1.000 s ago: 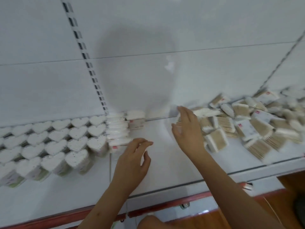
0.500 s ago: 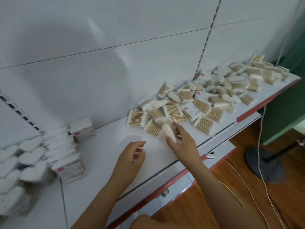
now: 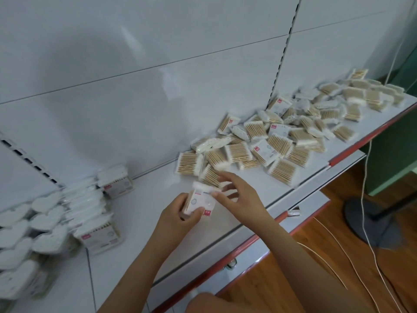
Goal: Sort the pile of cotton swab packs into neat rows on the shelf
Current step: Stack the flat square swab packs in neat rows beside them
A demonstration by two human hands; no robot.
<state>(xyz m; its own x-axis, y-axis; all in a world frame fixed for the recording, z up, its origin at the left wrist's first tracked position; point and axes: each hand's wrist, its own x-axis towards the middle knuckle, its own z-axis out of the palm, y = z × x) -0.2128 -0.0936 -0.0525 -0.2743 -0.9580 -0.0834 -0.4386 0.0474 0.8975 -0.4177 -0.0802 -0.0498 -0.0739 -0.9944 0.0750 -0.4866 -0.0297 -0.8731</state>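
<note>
White shelf (image 3: 144,213): I saw left hand (image 3: 178,219) gripping a swab pack (image 3: 199,201) for rowing; right hand (image 3: 239,195), fingers loose, beside pile (image 3: 282,141) at two o'clock.

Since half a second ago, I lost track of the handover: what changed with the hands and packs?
The left hand, empty before, now grips a swab pack above the shelf. The right hand, which had been picking at the pile's near edge, touches that pack's top. The neat row stayed put.
</note>
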